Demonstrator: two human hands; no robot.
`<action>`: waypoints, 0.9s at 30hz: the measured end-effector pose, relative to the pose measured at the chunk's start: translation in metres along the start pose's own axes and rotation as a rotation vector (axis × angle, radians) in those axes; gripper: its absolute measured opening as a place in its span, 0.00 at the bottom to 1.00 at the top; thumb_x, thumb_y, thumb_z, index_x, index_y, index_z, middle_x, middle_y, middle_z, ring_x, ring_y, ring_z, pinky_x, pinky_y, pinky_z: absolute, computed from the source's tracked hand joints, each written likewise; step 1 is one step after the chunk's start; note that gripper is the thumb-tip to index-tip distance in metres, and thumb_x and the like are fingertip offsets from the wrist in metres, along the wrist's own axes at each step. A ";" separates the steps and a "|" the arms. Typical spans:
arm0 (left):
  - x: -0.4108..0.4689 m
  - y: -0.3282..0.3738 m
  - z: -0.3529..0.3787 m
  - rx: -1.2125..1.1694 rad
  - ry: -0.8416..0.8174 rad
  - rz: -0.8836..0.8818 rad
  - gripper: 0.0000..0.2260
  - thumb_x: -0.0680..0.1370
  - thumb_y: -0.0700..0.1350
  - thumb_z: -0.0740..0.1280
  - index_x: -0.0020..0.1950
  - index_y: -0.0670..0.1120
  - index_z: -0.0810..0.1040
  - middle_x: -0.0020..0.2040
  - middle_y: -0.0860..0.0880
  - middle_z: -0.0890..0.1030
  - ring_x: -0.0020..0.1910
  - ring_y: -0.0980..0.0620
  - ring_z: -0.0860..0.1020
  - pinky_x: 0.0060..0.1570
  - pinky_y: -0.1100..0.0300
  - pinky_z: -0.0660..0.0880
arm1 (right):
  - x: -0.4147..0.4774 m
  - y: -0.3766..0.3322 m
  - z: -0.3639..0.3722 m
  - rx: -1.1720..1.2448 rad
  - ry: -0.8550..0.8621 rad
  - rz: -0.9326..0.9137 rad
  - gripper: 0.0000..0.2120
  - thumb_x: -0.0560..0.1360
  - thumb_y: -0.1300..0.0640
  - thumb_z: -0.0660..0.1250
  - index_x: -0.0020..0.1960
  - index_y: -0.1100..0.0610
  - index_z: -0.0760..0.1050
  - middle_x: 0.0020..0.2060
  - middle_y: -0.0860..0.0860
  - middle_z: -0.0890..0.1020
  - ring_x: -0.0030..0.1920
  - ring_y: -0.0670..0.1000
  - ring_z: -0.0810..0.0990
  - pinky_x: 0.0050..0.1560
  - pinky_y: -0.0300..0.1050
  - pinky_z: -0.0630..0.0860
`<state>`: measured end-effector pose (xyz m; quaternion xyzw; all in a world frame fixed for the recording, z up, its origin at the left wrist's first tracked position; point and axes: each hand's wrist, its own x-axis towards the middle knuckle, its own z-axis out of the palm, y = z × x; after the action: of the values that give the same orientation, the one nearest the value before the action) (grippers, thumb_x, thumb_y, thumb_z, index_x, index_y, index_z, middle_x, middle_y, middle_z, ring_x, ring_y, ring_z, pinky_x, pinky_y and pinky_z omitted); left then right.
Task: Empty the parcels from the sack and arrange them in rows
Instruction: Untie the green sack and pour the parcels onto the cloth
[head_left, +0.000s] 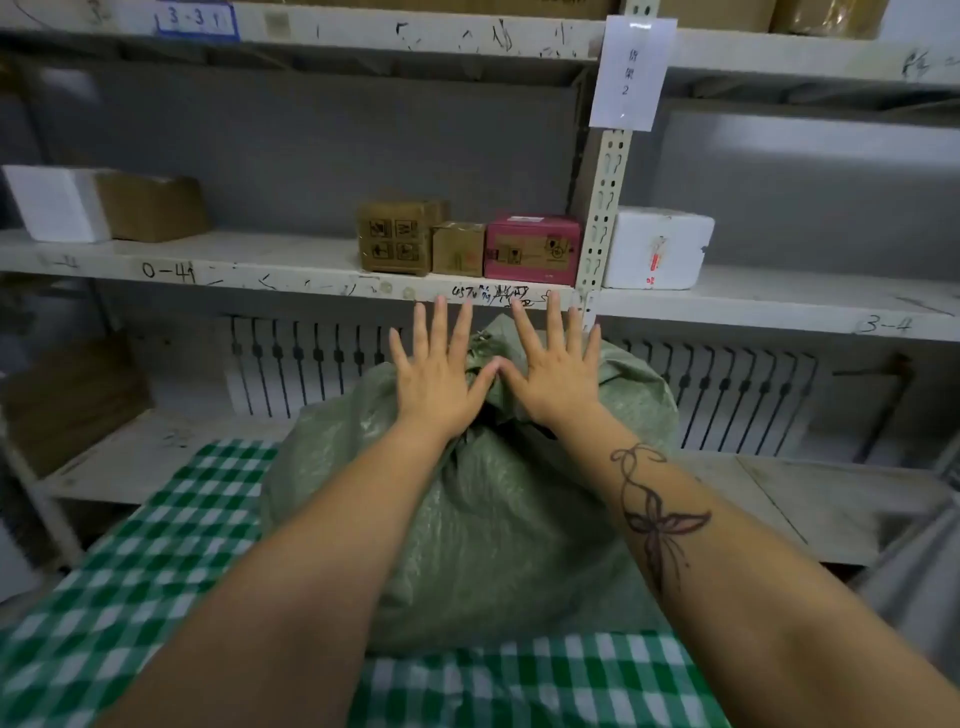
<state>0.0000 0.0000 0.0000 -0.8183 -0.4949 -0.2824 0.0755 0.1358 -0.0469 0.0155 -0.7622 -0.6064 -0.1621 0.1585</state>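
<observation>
A full green woven sack (498, 525) stands upright on a table covered by a green-and-white checked cloth (156, 561). Its neck is bunched and tied at the top. My left hand (441, 379) and my right hand (556, 374) are stretched out flat above the sack's top, palms down, fingers spread, thumbs almost touching. Neither hand holds anything. No parcels from inside the sack are visible.
Metal shelving (260, 270) stands behind the table. On its middle shelf sit two brown boxes (397, 236), a pink box (532, 248), a white foam box (657, 248), and at the left a white box and a brown carton (150, 208). A radiator (727, 395) lies below.
</observation>
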 end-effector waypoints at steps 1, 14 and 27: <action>0.001 -0.004 0.003 0.009 -0.017 0.010 0.34 0.77 0.65 0.45 0.74 0.53 0.32 0.77 0.46 0.35 0.76 0.43 0.37 0.71 0.38 0.38 | 0.001 -0.002 0.003 -0.023 -0.009 0.008 0.33 0.77 0.33 0.44 0.74 0.41 0.32 0.76 0.55 0.34 0.76 0.61 0.37 0.72 0.63 0.36; 0.036 -0.052 0.054 -0.303 -0.456 0.241 0.56 0.60 0.70 0.71 0.73 0.64 0.34 0.76 0.48 0.31 0.76 0.38 0.41 0.71 0.35 0.54 | 0.032 -0.015 0.043 -0.092 -0.319 0.238 0.46 0.70 0.31 0.60 0.73 0.38 0.31 0.76 0.60 0.55 0.71 0.60 0.66 0.69 0.72 0.46; 0.059 -0.033 0.073 -0.609 -0.500 -0.395 0.50 0.67 0.60 0.72 0.75 0.62 0.37 0.76 0.39 0.48 0.74 0.36 0.54 0.71 0.40 0.53 | 0.047 -0.033 0.044 0.225 0.266 0.188 0.14 0.74 0.65 0.57 0.58 0.58 0.71 0.53 0.57 0.80 0.53 0.60 0.77 0.51 0.51 0.68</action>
<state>0.0214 0.0913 -0.0343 -0.7362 -0.5389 -0.2177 -0.3467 0.1159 0.0204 -0.0019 -0.7648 -0.5204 -0.1771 0.3361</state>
